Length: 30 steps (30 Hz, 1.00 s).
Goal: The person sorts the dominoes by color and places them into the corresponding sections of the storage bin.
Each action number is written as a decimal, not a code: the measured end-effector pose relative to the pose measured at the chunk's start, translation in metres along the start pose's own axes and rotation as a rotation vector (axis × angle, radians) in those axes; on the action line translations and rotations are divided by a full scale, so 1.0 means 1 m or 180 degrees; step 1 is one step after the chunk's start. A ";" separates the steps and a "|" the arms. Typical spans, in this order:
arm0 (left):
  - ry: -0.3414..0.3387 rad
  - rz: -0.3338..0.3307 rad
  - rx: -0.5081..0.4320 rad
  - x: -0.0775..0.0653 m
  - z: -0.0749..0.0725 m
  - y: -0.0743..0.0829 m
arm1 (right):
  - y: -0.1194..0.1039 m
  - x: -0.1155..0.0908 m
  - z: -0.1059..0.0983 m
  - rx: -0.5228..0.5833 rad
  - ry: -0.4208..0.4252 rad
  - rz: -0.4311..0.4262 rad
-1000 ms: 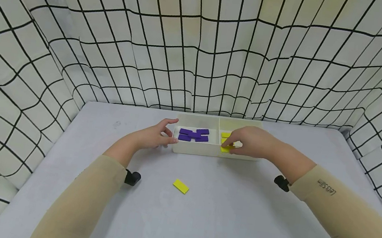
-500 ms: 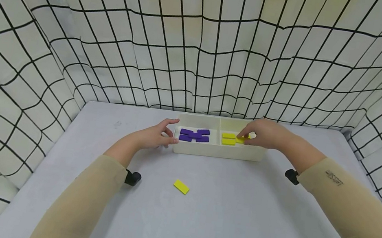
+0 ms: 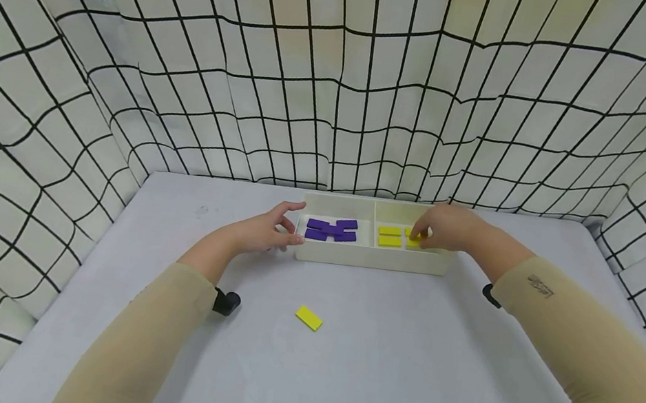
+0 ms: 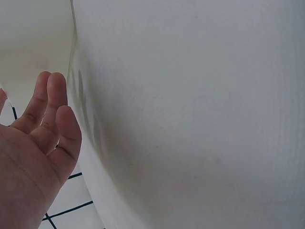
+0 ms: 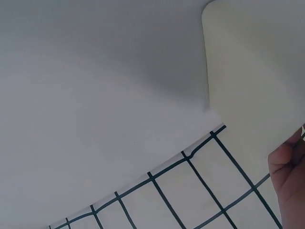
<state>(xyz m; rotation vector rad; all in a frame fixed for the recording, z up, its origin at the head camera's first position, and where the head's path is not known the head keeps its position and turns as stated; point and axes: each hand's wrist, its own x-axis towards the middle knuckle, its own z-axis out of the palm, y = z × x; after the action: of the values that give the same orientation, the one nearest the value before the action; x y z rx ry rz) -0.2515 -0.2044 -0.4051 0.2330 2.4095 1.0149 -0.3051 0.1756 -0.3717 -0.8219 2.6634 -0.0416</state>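
Note:
In the head view a long white box (image 3: 371, 257) with a divider stands at the back of the table. My left hand (image 3: 259, 230) rests at its left end, thumb and fingers spread around the corner; in the left wrist view that hand (image 4: 38, 148) has loosely bent fingers. My right hand (image 3: 451, 227) reaches into the right compartment and pinches a yellow tile (image 3: 413, 243), partly hidden by the fingers. Beside it lie more yellow tiles (image 3: 389, 241). Purple tiles (image 3: 331, 229) lie in the left compartment, one across the others. In the right wrist view the fingers (image 5: 282, 157) are over the box wall.
A single yellow tile (image 3: 309, 318) lies on the white table (image 3: 384, 378) in front of the box. A white backdrop with a black grid (image 3: 350, 104) rises behind the table and along both sides.
My right hand has carried a yellow tile from the divider side toward the right of its compartment and lowered it there. My left hand keeps its place at the box.

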 end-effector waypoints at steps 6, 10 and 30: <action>0.0010 0.0002 0.0002 -0.001 0.000 0.000 | 0.001 0.009 0.005 -0.0128 -0.0001 -0.0028; 0.0031 -0.0006 0.0023 -0.001 0.001 0.001 | 0.003 0.013 0.008 -0.0229 0.0039 -0.0098; 0.0050 -0.0027 0.0010 -0.004 0.002 0.004 | 0.006 0.017 0.012 -0.0240 0.0197 -0.0118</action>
<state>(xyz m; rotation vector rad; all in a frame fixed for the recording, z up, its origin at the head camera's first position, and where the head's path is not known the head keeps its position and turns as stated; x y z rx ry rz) -0.2473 -0.2017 -0.4018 0.2167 2.4242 1.0129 -0.3175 0.1717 -0.3888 -0.9079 2.7223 0.0249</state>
